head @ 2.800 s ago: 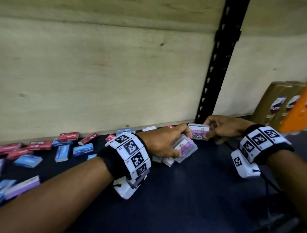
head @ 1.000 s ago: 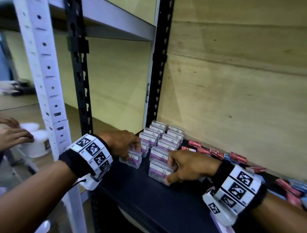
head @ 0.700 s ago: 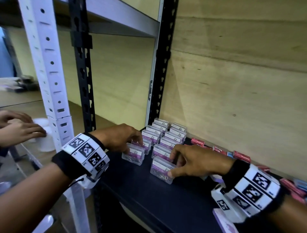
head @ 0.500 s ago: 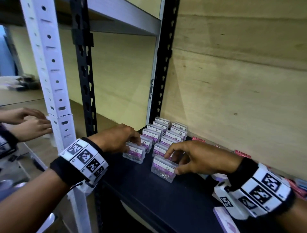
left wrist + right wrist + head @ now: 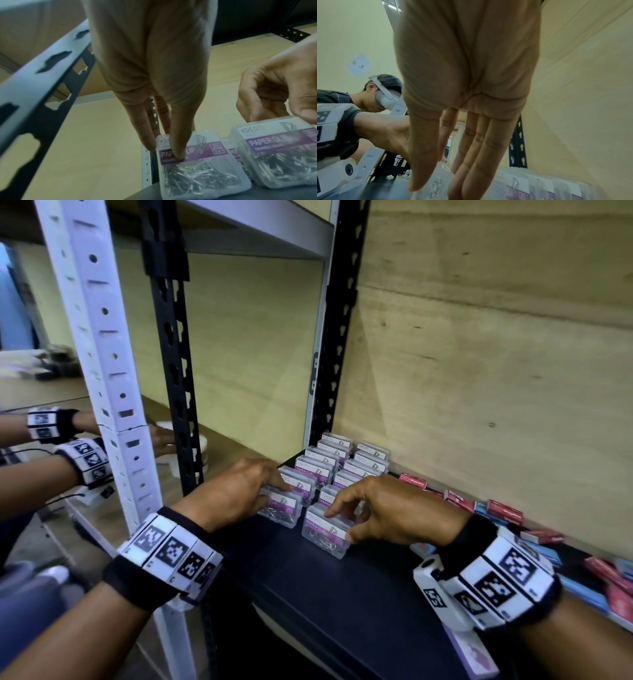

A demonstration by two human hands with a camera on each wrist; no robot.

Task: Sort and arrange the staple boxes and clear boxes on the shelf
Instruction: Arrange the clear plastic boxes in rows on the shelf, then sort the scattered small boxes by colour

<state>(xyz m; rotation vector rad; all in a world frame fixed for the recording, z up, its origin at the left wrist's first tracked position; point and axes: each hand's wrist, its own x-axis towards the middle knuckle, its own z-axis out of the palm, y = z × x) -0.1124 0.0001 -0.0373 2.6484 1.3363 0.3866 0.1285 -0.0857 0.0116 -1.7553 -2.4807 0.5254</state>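
Note:
Two rows of clear boxes (image 5: 346,465) with purple paper-clip labels stand upright at the left end of the dark shelf (image 5: 342,594). My left hand (image 5: 274,496) pinches the front clear box of the left row (image 5: 284,510); in the left wrist view my left hand (image 5: 163,151) has its thumb on that box's label (image 5: 197,169). My right hand (image 5: 339,525) grips the front clear box of the right row (image 5: 323,537), index finger on top, thumb at its right end. Red and blue staple boxes (image 5: 496,511) lie loose along the back wall to the right.
A black upright (image 5: 171,371) and a white upright (image 5: 102,371) stand just left of the boxes. Beyond them another person's hands (image 5: 85,460) work at a white container (image 5: 202,446). A white and purple box (image 5: 476,655) lies at the shelf's front edge.
Both hands carried clear boxes from the right part of the shelf to its left end. Over the last second each box came upright at the front of its row.

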